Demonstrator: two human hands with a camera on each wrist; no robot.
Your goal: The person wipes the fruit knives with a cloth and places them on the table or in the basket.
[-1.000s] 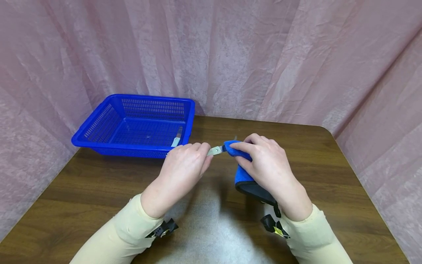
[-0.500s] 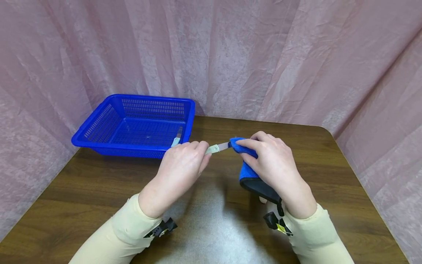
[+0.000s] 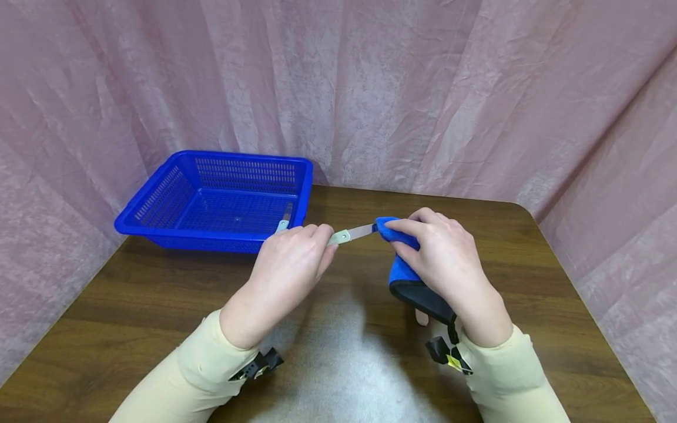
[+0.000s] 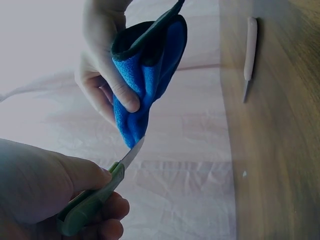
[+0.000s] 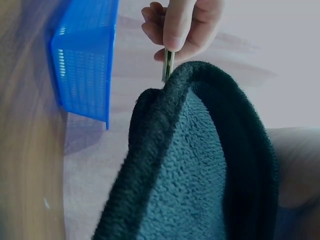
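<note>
My left hand [image 3: 291, 258] grips the pale green handle of a small knife [image 3: 340, 237], its blade pointing right. My right hand [image 3: 444, 252] pinches a folded blue cloth [image 3: 404, 275] with dark edging around the blade's tip end. Most of the blade lies bare between handle and cloth. From the left wrist, the thumb and fingers wrap the knife handle [image 4: 92, 205], and the cloth [image 4: 137, 90] hangs bunched between the other hand's thumb and fingers. In the right wrist view the dark-edged cloth [image 5: 185, 165] fills the foreground and hides much of the knife.
A blue plastic basket [image 3: 211, 239] stands at the back left. Another knife [image 3: 283, 225] with a pale green handle lies inside it, at the right. On the wooden table [image 3: 529, 282], below the cloth, rests a knife with a pinkish handle [image 4: 250, 50]. Pink curtains hang behind.
My right hand and the cloth have slid right along the blade, baring more of it. The left hand has shifted slightly left, still gripping the knife.
</note>
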